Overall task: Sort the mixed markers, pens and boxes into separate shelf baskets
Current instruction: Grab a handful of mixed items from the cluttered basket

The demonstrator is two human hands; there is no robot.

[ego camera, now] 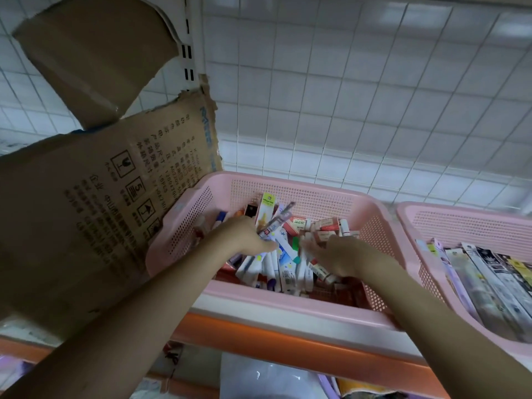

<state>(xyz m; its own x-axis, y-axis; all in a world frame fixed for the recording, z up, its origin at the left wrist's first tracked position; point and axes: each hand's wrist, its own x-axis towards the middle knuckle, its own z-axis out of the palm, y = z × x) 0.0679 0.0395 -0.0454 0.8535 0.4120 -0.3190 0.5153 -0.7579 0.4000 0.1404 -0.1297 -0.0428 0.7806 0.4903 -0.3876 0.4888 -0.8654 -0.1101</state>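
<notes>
Both hands in the mixed basket [290, 187]. Left hand [244, 234] fingers clenched round a bundle of pens [275, 218], long axes pointing up and away from me. Right hand [335, 254] fingers curled on small red-white boxes [322, 236], just right of the bundle. I judge the left is nearer to lifting out. Mixed basket holds jumbled markers, pens, boxes. Right basket [460, 223], just beside it, holds long flat packs [483, 283] in a row. Cardboard carton [86, 197] at left.

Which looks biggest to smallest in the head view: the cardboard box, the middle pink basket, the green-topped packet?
1. cardboard box, though it is nearer the camera
2. middle pink basket
3. green-topped packet
</notes>
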